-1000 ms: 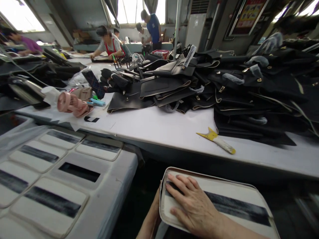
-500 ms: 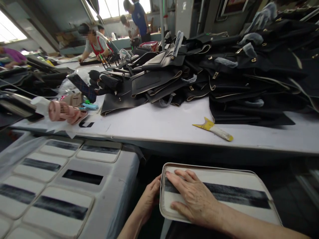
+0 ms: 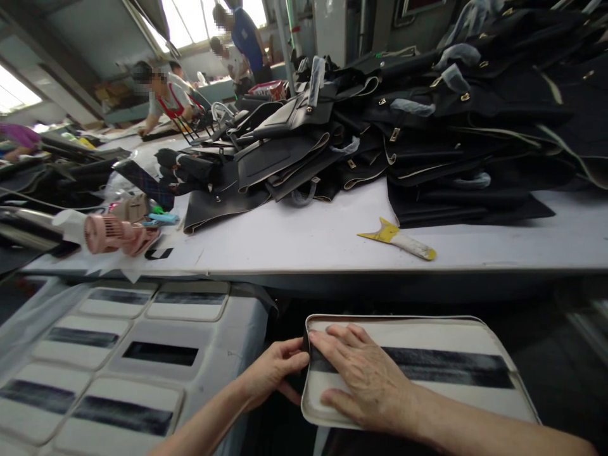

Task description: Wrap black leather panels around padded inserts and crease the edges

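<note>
A cream bag panel [image 3: 437,335] with rounded corners, a raised pale rim and a dark band across its middle lies in front of me at the lower right. My right hand [image 3: 368,383] rests flat on its left part, fingers spread, covering some of the band. At the panel's left end, my left hand [image 3: 278,373] pinches the edge between thumb and fingers, where a dark strip shows under the rim. Part of the left fingers is hidden behind that edge. The panel's underside cannot be seen.
Similar cream panels [image 3: 123,405] lie on a covered surface at left. Across the white table [image 3: 285,247] stand black leather bag pieces [image 3: 294,155] in a pile, a yellow-tipped tool [image 3: 399,240] and a pink fan [image 3: 118,234]. Co-workers [image 3: 164,95] are in the background.
My left hand has moved up and turned, its thumb now showing at the panel's left edge. My right hand stays flat on the panel. The camera view has shifted slightly.
</note>
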Available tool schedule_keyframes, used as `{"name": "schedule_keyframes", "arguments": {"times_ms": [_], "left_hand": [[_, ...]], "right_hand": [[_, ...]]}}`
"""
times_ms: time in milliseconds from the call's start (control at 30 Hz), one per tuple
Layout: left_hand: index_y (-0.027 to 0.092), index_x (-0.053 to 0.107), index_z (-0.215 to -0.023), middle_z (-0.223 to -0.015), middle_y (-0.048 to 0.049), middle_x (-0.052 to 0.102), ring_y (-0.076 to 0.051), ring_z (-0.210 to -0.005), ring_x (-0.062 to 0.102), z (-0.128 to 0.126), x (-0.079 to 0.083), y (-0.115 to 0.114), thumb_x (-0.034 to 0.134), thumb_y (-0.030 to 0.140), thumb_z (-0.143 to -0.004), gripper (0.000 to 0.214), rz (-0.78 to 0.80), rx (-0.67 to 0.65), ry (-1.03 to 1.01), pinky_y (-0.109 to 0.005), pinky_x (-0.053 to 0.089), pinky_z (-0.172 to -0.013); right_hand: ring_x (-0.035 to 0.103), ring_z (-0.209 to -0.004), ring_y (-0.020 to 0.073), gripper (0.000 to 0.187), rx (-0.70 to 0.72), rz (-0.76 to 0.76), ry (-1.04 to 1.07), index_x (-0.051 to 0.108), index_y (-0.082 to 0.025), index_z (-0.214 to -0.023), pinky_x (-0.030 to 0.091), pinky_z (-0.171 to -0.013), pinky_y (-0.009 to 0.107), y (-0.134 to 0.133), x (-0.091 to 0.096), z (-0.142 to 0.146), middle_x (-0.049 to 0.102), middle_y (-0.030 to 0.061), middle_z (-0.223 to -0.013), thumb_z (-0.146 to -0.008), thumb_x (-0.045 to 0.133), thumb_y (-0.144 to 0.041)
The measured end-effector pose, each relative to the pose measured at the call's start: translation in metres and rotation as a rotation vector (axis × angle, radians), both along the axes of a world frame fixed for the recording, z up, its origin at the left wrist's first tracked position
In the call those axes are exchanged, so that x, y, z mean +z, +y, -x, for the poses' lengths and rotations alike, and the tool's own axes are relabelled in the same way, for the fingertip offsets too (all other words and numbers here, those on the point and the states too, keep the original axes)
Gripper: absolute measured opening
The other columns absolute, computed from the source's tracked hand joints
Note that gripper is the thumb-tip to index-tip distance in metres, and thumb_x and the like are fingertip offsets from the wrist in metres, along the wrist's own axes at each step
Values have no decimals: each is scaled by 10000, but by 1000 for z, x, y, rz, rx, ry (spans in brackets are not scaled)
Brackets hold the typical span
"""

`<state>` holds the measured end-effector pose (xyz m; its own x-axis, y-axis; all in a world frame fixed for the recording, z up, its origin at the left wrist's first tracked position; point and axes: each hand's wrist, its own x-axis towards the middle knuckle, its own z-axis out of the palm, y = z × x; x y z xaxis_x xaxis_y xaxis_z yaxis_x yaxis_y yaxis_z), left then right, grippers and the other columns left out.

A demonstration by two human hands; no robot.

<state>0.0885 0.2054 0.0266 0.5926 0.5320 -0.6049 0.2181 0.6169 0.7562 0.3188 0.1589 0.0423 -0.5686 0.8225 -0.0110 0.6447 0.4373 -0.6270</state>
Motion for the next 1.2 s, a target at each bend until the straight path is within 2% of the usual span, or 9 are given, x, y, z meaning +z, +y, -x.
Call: {"name": "schedule_keyframes", "arguments": {"times_ms": [333, 433, 500, 700, 833, 933, 1033, 1133, 1200], "left_hand": [[260, 491, -1397, -1234, -81, 630, -265, -1070, 604, -3, 2, 8, 653, 396, -870, 568, -37, -57, 45, -246, 563, -616], [259, 480, -1411, -1342, -66, 594, -257, -1167, 573, -7, -10, -4, 641, 394, -882, 569, -146, 60, 45, -324, 523, -904], [247, 506, -1396, -1409, -58, 546, -274, -1308, 468, -14, -19, -16, 634, 405, -882, 552, -224, 201, 36, -378, 365, -1112], [279, 470, -1420, -1507, -38, 427, -290, -1413, 329, -35, -41, -44, 616, 449, -876, 589, -182, 545, -55, -405, 300, -1161], [324, 370, -1471, -1536, -16, 383, -273, -1413, 330, -34, -39, -39, 620, 401, -885, 641, -176, 487, -155, -380, 315, -1153], [314, 220, -1525, -1544, -59, 366, -313, -1368, 400, -30, -32, -32, 587, 440, -897, 738, -197, 347, -116, -442, 360, -1123], [345, 196, -1525, -1592, -37, 263, -299, -1433, 282, -25, -24, -25, 560, 429, -915, 715, -551, 171, 99, -479, 255, -1170], [401, 234, -1503, -1621, -11, 159, -293, -1471, 172, -20, -17, -9, 552, 327, -924, 665, -1181, -62, 340, -552, 158, -1181], [411, 354, -1459, -1608, -4, 207, -301, -1458, 220, -23, -12, 6, 564, 260, -901, 614, -1636, -259, 385, -538, 217, -1172]], "right_hand": [[333, -1328, 231, 800, -10, 13, 62, 211, -284, -1528, 128, -1124, 378, 4, 0, -2, 382, -8, -1530, -869, 613, -494], [312, -1362, 245, 860, -13, 34, 28, 200, -309, -1531, 167, -1125, 411, 7, 2, -1, 231, 8, -1600, -822, 677, -404], [301, -1380, 245, 897, -12, 50, 12, 205, -305, -1531, 189, -1131, 414, 8, 4, -1, 160, 12, -1618, -787, 704, -362], [276, -1412, 216, 887, -13, 37, 113, 193, -255, -1538, 188, -1165, 399, 4, 11, -6, 205, 35, -1606, -785, 658, -321], [329, -1384, 190, 780, -136, 84, 352, 237, -225, -1522, 246, -1154, 379, 0, 13, -15, 355, 65, -1538, -819, 575, -222], [489, -1242, 213, 567, -370, 206, 679, 473, -219, -1376, 365, -1061, 388, 2, 6, -18, 548, 85, -1362, -818, 580, -222], [619, -990, 201, 352, -602, 384, 1110, 597, -172, -1148, 447, -896, 359, 8, 0, -15, 695, 98, -1090, -821, 619, -299], [603, -692, 142, 325, -783, 517, 1461, 601, -130, -989, 430, -672, 276, 13, 8, -14, 731, 99, -868, -765, 682, -350], [564, -583, 116, 340, -817, 572, 1600, 589, -127, -937, 385, -568, 247, 13, 23, -22, 728, 99, -823, -728, 716, -364]]}}
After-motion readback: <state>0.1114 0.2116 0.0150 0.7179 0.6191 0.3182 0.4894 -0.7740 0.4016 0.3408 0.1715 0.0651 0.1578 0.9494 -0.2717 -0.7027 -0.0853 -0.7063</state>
